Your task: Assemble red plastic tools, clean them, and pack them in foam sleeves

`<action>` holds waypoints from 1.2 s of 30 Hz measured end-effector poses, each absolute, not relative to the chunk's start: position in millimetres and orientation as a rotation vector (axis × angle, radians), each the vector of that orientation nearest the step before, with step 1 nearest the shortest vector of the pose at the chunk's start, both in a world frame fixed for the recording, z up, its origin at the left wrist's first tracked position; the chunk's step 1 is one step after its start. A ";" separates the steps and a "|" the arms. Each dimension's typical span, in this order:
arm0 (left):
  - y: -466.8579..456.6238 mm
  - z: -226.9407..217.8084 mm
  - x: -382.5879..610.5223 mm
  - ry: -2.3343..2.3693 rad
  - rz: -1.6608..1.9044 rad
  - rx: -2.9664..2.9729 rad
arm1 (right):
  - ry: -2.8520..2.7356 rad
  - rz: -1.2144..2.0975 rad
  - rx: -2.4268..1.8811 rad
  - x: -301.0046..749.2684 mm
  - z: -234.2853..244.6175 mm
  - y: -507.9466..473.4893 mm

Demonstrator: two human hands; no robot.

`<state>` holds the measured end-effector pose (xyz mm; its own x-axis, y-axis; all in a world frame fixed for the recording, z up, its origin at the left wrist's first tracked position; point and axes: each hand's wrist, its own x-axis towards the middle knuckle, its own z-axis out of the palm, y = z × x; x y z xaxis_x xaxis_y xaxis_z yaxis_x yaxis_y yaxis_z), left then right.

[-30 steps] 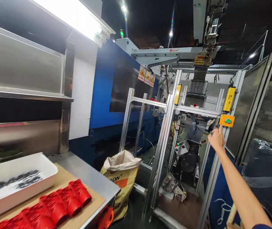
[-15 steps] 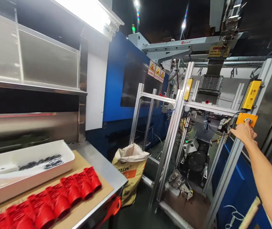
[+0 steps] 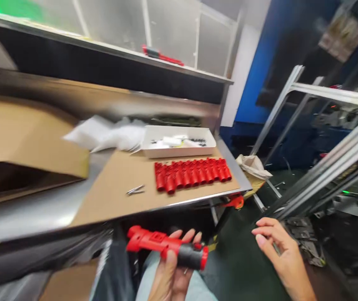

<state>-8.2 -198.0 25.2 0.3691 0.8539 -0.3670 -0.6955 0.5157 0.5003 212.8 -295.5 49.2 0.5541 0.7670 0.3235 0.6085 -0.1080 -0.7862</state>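
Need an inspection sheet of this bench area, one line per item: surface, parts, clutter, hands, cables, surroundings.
Surface: cardboard sheet over a metal bench.
Parts: red-and-black tubular part in hand; row of red tubular parts on the sheet.
Clutter: slim metal pieces, type unclear; white tray with small black and white items; white bags; cardboard box.
Hands: left hand grips the red-and-black tubular part; right hand holds nothing, fingers curled.
Cables: cannot tell, blurred.
Surroundings: blue machine, metal-profile frame, open sack.
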 end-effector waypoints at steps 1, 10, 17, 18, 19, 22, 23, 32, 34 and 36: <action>-200.3 25.6 -8.3 0.638 1.043 0.262 | -1.180 0.311 -1.769 190.3 39.9 -285.8; -210.6 21.4 -21.8 0.765 1.145 0.060 | -1.347 0.702 -1.591 110.0 2.3 -257.7; -203.3 6.1 -33.1 0.877 1.195 0.117 | -1.426 0.515 -1.606 124.2 -4.2 -247.5; -201.4 3.7 -35.4 0.879 1.203 0.118 | -1.453 0.521 -1.592 124.4 -4.8 -244.2; -199.6 1.7 -37.7 0.870 1.210 0.107 | -1.494 0.548 -1.571 122.8 -5.3 -240.8; -194.8 -0.8 -45.6 0.798 1.233 0.033 | -1.614 0.636 -1.503 109.2 -5.0 -230.8; -193.5 -0.3 -49.0 0.780 1.236 0.009 | -1.634 0.626 -1.484 103.3 -3.6 -226.7; -181.1 -4.8 -100.0 0.750 1.204 -0.089 | -2.047 0.237 -1.640 63.1 25.7 -76.4; -178.5 -10.5 -108.1 0.740 1.244 -0.083 | -2.151 0.189 -1.660 49.9 22.4 -27.4; -176.5 -15.8 -113.8 0.731 1.284 -0.086 | -2.268 0.161 -1.666 36.5 15.7 12.4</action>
<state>-113.8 -176.5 -15.8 0.0935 0.8377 -0.5381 -0.8902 0.3125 0.3317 36.5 12.4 15.7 -0.2676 0.9446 0.1899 0.9084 0.3131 -0.2770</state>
